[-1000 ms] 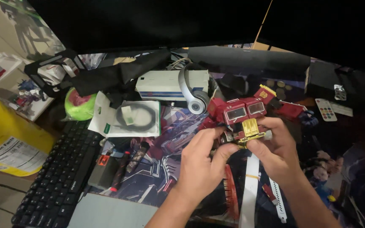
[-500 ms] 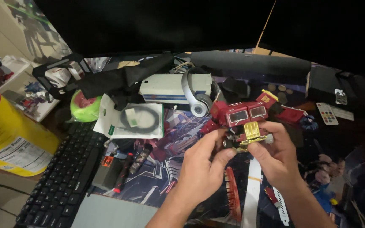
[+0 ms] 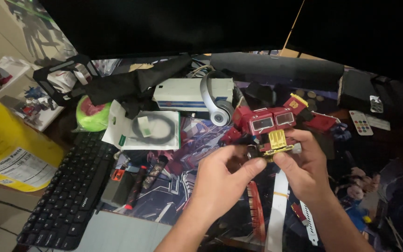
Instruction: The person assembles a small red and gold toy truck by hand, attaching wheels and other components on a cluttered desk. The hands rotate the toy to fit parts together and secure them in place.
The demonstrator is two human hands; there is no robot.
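Observation:
A red toy truck robot (image 3: 267,125) with a gold grille and grey windows is held above a printed desk mat (image 3: 183,182). My left hand (image 3: 222,179) grips its lower left side, thumb pressed near the grille. My right hand (image 3: 304,165) holds the lower right side, fingers wrapped under the gold part. A red arm piece with a gold tip sticks out at the toy's upper right. Both hands are closed on the toy.
A black keyboard (image 3: 68,191) lies at the left, a yellow canister (image 3: 8,144) beside it. White headphones (image 3: 215,102) rest on a white box (image 3: 185,93). A packaged cable (image 3: 145,130), green tape roll (image 3: 92,114), small remote (image 3: 361,122) and red comb (image 3: 256,212) lie around.
The view has shifted slightly, and the toy and both hands sit a little higher and further right. My grip on the toy stays the same.

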